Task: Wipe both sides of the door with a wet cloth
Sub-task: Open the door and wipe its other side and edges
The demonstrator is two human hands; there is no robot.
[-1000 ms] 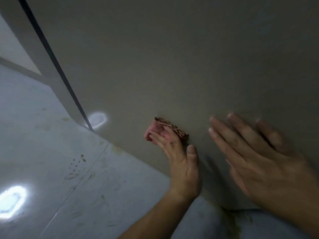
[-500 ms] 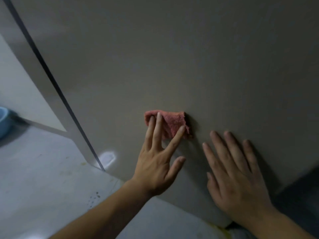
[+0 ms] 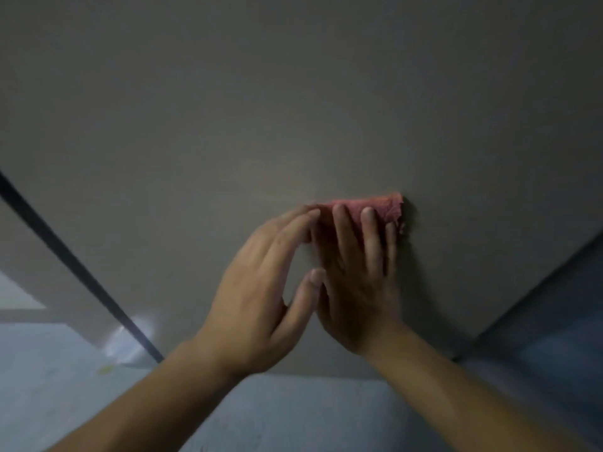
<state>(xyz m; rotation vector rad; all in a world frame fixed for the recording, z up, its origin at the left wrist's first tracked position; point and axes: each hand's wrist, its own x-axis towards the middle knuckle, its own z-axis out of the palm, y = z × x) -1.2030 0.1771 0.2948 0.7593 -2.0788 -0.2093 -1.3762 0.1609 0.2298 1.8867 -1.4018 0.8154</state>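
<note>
You have a grey floor (image 3: 293, 419) below, a small yellowish mark (image 3: 105, 370) on it at left, a dark diagonal strip (image 3: 75, 263), and a pale wall (image 3: 16, 291) far left.

Door (image 3: 293, 109): smooth, matt grey-beige panel.
Cloth (image 3: 383, 207): pink, rough, nubbly fabric, flat against the door.
Edge strip (image 3: 65, 256): dark, smooth, left on the door.
Floor (image 3: 49, 396): pale, smooth, hard, below the door.

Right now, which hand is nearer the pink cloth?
Right. The right hand lies flat over the cloth, fingers pressing it to the door; the left hand sits beside it, fingertips just reaching its left end.
</note>
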